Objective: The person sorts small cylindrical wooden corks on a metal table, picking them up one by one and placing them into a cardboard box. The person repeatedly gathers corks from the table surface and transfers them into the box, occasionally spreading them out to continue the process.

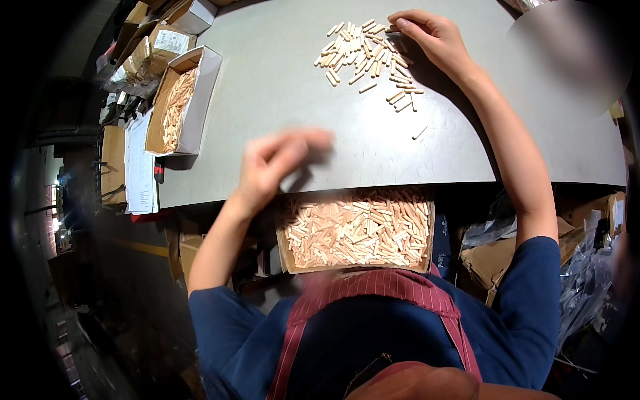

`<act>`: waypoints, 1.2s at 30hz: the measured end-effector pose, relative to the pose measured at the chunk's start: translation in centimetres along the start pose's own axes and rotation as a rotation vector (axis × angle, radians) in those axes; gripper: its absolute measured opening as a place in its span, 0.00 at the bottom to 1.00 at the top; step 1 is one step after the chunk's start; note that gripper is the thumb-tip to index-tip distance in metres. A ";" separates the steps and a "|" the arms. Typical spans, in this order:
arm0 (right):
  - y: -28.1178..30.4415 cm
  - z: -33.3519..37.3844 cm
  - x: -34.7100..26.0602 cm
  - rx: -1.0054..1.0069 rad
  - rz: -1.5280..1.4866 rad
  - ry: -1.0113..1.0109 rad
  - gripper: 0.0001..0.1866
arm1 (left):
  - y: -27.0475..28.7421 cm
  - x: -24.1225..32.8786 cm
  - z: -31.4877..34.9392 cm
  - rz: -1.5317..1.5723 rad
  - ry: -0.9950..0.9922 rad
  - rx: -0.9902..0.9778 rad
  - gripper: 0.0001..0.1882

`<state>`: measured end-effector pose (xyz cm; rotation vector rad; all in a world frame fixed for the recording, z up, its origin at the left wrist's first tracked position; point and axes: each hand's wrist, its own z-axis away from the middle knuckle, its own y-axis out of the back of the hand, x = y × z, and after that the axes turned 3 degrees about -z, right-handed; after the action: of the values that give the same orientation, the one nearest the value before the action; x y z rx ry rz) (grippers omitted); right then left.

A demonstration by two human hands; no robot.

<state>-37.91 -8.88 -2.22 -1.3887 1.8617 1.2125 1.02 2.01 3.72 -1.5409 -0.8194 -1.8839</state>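
Note:
Small wooden dowel pins (363,53) lie in a loose pile on the grey table (267,80), toward its far side. My right hand (433,40) reaches to the pile's far right edge, thumb and fingertips drawn together beside the outermost pins. Whether a pin is between them is hidden. My left hand (283,160) is blurred by motion above the near part of the table, left of centre, fingers pointing right. Its grip is smeared. Just below the table's near edge, against my body, sits an open cardboard box (287,257) full of the same pins.
A second open box (203,100) holding dowels stands at the table's left side. Papers (140,167) hang by the left edge, with cartons (175,40) behind. One stray pin (419,133) lies apart. Cardboard and clear plastic (583,267) are at lower right.

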 end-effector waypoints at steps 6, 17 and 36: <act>1.2 -1.0 2.4 0.242 -0.014 -0.005 0.20 | 5.4 -3.6 -13.9 -0.834 -0.479 0.388 0.31; 0.1 -0.9 1.6 0.144 0.199 0.020 0.22 | 1.8 -0.6 -26.6 -0.841 -0.619 -0.193 0.32; -4.2 3.1 -3.7 -0.374 0.829 0.238 0.45 | 1.5 -2.3 -9.7 -1.305 -0.404 0.126 0.38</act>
<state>-32.99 -4.76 -2.12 -0.9543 2.6081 1.9303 -3.67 -6.20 0.19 -1.3916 -2.5060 -2.1828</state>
